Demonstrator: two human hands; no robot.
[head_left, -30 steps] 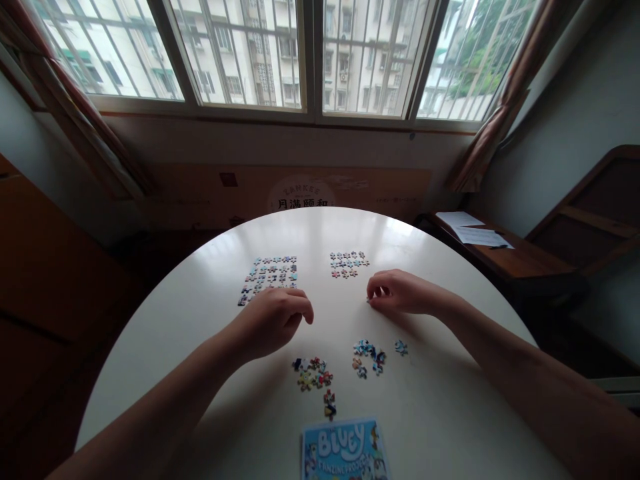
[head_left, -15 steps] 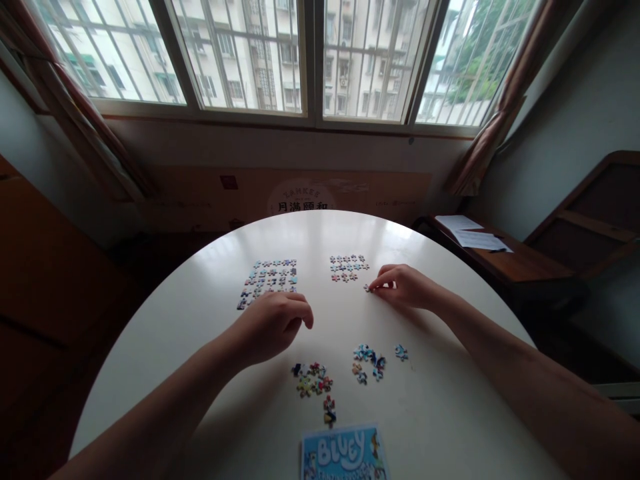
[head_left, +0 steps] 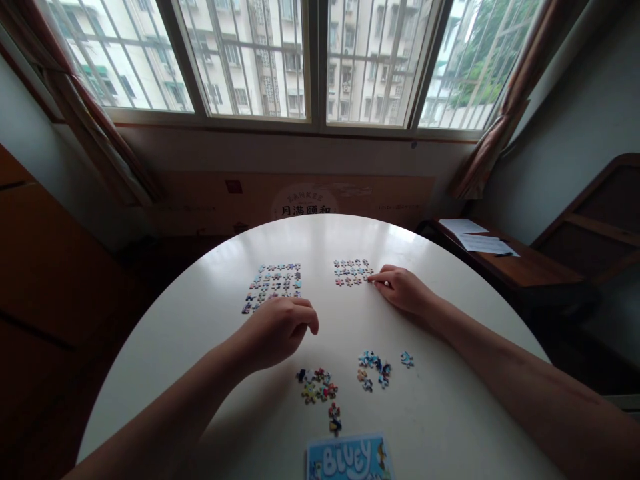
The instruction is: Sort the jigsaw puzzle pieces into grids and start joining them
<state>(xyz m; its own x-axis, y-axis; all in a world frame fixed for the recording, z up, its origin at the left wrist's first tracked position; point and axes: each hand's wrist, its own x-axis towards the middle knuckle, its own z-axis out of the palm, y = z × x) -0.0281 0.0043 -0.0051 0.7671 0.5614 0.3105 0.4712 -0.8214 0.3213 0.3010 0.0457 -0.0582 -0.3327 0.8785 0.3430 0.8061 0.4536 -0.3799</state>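
two hands, two puzzle-piece grids, two curtains, one table

The round table had a smooth, glossy white top that mirrored window light. Small jigsaw pieces looked like printed cardboard. The blue Bluey box had a smooth printed surface. The side desk looked like brown wood, its sheets white paper; the curtains were folded cloth.

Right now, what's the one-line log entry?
right hand: fingertips at smaller grid of multicoloured jigsaw pieces | left hand: curled near larger grid | round white table
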